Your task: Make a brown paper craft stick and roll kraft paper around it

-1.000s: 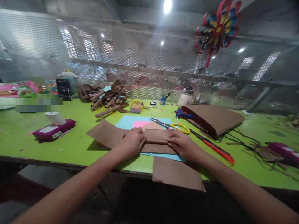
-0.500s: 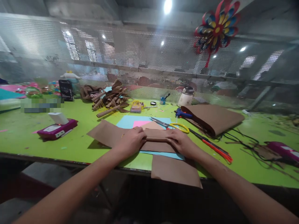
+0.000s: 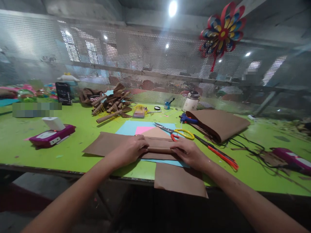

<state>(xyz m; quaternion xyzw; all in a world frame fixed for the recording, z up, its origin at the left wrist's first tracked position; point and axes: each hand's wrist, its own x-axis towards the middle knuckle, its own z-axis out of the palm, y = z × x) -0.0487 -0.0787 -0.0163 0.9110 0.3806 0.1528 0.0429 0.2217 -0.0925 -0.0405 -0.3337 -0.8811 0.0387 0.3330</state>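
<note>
A sheet of brown paper (image 3: 104, 144) lies on the green table (image 3: 80, 129), partly rolled into a tube (image 3: 160, 149) at its near edge. My left hand (image 3: 130, 150) has its fingers curled over the left end of the roll. On the right end, my right hand (image 3: 188, 153) presses with bent fingers. Under the brown paper lie a blue sheet (image 3: 131, 127) and a pink sheet (image 3: 143, 129). Another brown sheet (image 3: 179, 179) hangs over the table's front edge below my right hand.
Yellow-handled scissors (image 3: 179, 132) and a long red-handled tool (image 3: 218, 152) lie just beyond my right hand. A folded brown paper stack (image 3: 218, 123) and a blue glue gun (image 3: 187, 119) sit behind. Rolled brown pieces (image 3: 111, 103) are piled at back left; a magenta box (image 3: 51, 136) is at left.
Both hands have drawn the roll a little toward me, and the left flap of the brown sheet now lies flatter. The view shifted slightly right.
</note>
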